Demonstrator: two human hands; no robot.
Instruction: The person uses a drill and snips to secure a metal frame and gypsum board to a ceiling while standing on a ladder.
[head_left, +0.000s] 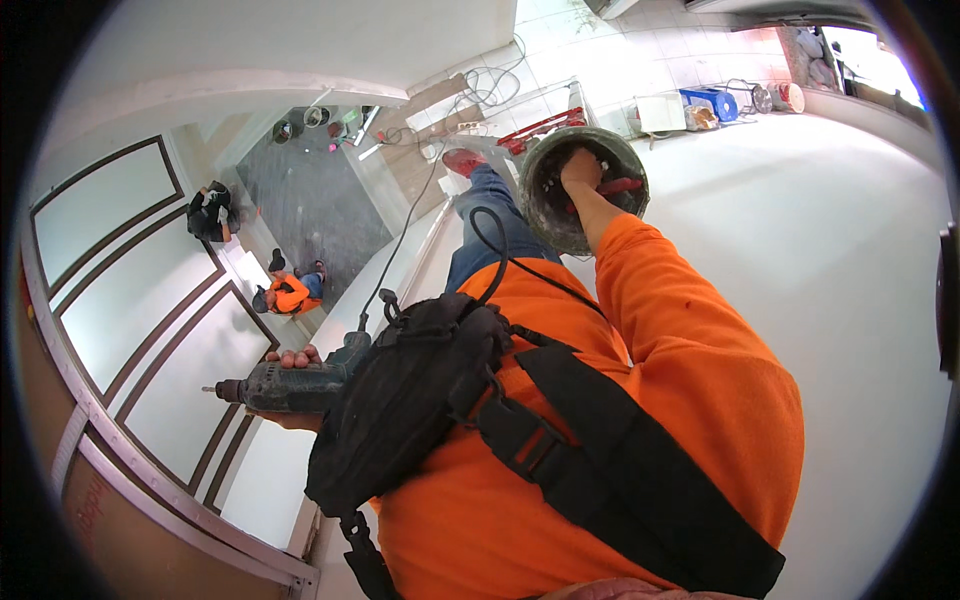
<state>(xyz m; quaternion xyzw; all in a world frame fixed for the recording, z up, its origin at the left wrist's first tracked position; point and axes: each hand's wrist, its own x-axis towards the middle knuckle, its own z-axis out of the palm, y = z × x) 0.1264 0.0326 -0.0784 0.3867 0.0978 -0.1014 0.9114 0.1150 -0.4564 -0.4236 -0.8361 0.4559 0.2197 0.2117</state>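
My left hand (292, 358) is wrapped round the dark green body of a corded power drill (285, 388), its bit pointing left toward the wall frame. The drill's black cable runs up and away from its rear end. My right hand (580, 170) reaches down into a round, dirty, dark bucket (545, 215) in front of me. A red-handled tool (620, 186) lies in the bucket beside that hand. The fingers of my right hand point down and are hidden, so whether they grip anything does not show.
A black bag (415, 390) hangs across my orange top. Metal framing (130, 480) stands close at the left. Far below sits a person in orange (290, 293), another in dark clothes (212, 212) near the panels. Cables (490, 85), a red metal frame (545, 128) and a blue stool (710, 102) lie beyond.
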